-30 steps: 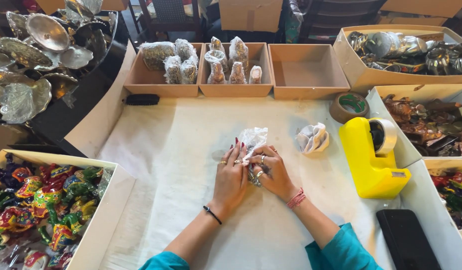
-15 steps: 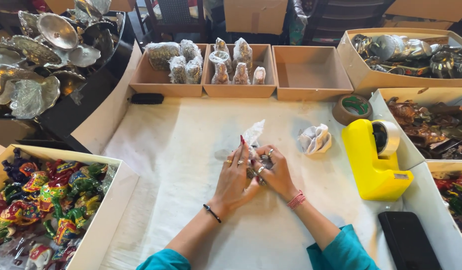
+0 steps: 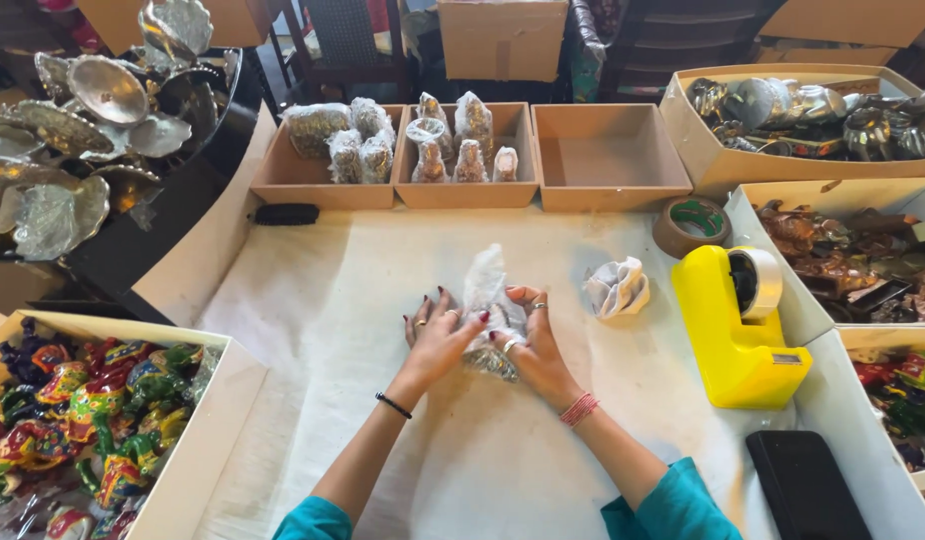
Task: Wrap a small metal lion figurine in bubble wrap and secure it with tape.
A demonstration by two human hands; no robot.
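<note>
A small clear plastic packet (image 3: 491,322) with something silvery inside sits at the middle of the white cloth-covered table (image 3: 313,320), pinched between both hands. The left hand (image 3: 438,335) presses it from nine o'clock with fingers spread; the right hand (image 3: 533,345) curls around it from three o'clock, fingers clasping the lower part. The packet's long axis runs from six to twelve o'clock, with its loose twisted top pointing toward twelve and the bulkier silvery end toward six.

Open cloth lies around the hands at nine, six and twelve o'clock. At two o'clock, near but apart, lies a crumpled wrapped bundle (image 3: 617,288). Farther toward three o'clock stands a yellow tape dispenser (image 3: 738,330), with a brown tape roll (image 3: 693,225) beyond it at two. A black phone (image 3: 805,485) lies at four o'clock near the table's edge.

Along the far edge at twelve o'clock stand three cardboard trays: the left tray (image 3: 283,180) and middle tray (image 3: 463,190) hold wrapped packets, and the right tray (image 3: 608,160) shows only its floor. A box of bright foil-wrapped pieces (image 3: 73,420) fills eight o'clock, and metal dishes (image 3: 93,120) pile up at ten.
</note>
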